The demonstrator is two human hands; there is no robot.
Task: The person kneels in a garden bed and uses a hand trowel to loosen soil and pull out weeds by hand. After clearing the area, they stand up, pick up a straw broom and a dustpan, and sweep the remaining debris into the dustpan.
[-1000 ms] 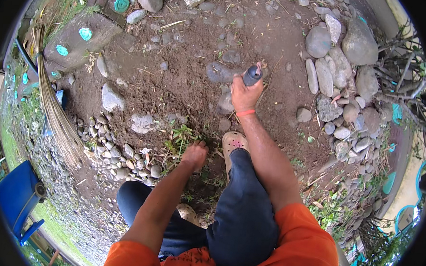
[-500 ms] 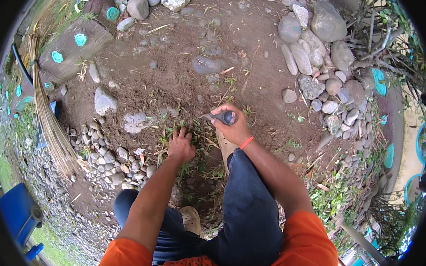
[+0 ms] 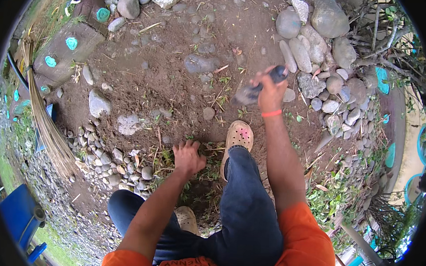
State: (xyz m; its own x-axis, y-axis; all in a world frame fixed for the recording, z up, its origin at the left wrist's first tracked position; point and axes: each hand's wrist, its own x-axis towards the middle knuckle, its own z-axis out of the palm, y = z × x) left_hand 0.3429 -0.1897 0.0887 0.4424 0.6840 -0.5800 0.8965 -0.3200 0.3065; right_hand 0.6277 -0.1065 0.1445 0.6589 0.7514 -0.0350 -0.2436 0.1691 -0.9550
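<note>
- A dark-handled hand tool (image 3: pixel 258 87) is gripped by the clenched fingers of the right hand (image 3: pixel 269 90), raised over the bare soil (image 3: pixel 179 39).
- A grass tuft (image 3: pixel 199 168) on the ground by the beige shoe (image 3: pixel 239 137) is clutched in the left hand (image 3: pixel 188 157).

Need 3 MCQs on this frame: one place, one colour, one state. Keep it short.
1. Where is the left hand?
A. down on the weeds by the shoe
B. on the broom
C. on a big rock

2. What colour is the wristband on the right hand?
A. blue
B. orange
C. white

3. How is the tool held?
A. lying on the soil
B. raised above the soil in the right hand
C. stuck in the ground

Answers:
1 A, the fingers rest on the green clump next to the shoe.
2 B, an orange band circles the wrist.
3 B, the fist is closed round its dark handle, the blade clear of the dirt.
</note>
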